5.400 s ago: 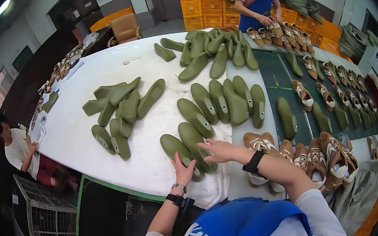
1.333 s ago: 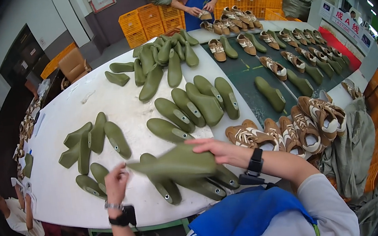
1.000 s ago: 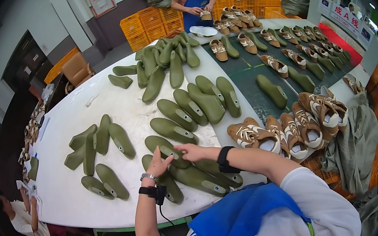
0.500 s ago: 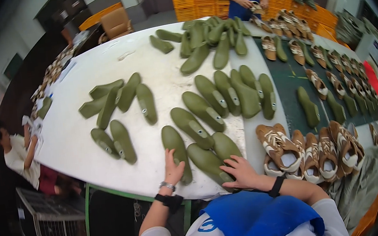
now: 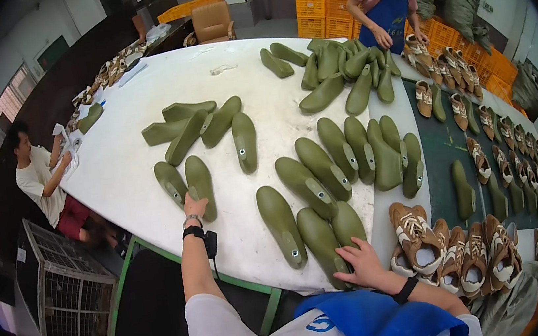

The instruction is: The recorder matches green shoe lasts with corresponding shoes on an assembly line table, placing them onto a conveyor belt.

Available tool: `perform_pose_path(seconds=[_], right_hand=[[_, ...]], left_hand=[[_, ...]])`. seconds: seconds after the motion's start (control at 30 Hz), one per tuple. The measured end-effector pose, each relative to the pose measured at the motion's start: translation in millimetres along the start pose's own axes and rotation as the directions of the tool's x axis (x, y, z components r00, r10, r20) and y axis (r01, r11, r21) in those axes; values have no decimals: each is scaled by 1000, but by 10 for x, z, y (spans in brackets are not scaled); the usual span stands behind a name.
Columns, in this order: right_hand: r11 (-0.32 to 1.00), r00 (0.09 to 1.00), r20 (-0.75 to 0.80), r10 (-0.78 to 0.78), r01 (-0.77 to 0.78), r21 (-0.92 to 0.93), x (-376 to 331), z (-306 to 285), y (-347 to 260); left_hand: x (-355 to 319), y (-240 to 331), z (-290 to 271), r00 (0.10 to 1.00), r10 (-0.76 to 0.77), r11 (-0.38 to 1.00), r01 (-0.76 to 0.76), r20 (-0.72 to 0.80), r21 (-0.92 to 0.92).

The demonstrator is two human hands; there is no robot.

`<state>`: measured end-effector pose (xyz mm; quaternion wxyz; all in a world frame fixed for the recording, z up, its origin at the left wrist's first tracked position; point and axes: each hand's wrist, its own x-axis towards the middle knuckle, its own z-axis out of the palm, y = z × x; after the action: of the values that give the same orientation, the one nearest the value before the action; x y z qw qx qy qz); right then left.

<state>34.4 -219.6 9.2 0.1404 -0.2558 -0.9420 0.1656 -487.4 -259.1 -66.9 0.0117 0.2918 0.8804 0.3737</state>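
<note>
Several olive-green shoe lasts lie in groups on the white table. On the left, a pair lies side by side: the left last (image 5: 169,180) and the right last (image 5: 198,176). My left hand (image 5: 195,206) has its fingers and thumb around the near end of the right one. My right hand (image 5: 362,265) rests with fingers spread over the near ends of two lasts at the front edge, a left one (image 5: 318,239) and a right one (image 5: 346,220). A single last (image 5: 280,223) lies between my hands, touched by neither.
Brown-and-white sneakers (image 5: 416,234) stand close to my right forearm. Beyond them, a dark green board (image 5: 439,172) carries rows of shoes and lasts. A person in a blue apron (image 5: 387,15) stands at the far side; another person (image 5: 44,174) sits at the left with papers.
My left hand has moved left, from the single last to the pair on the left. My right hand stays at the front lasts. The whole view has shifted.
</note>
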Motion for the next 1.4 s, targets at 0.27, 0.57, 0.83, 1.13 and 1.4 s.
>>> perform_pose_path(seconds=[0.27,0.57,0.83,1.13,1.4], right_hand=[[999,999,31,14,-13,-31,36,-20,44],[1000,992,124,11,-11,4,82,-47,115],[999,993,115,16,-21,49,78,-16,251],[997,991,131,-11,2,74,180,33,323],[940,948,317,-19,-91,328,366,-14,534]], left_hand=[[57,787,682,970,-235,969,238,59,-63],[647,1520,1400,964,67,994,-43,256,-99],[731,3038,1896,901,-157,932,0,405,361],[1166,2252,1762,793,234,971,-221,562,-92],[2074,1599,1574,788,608,762,-613,96,210]])
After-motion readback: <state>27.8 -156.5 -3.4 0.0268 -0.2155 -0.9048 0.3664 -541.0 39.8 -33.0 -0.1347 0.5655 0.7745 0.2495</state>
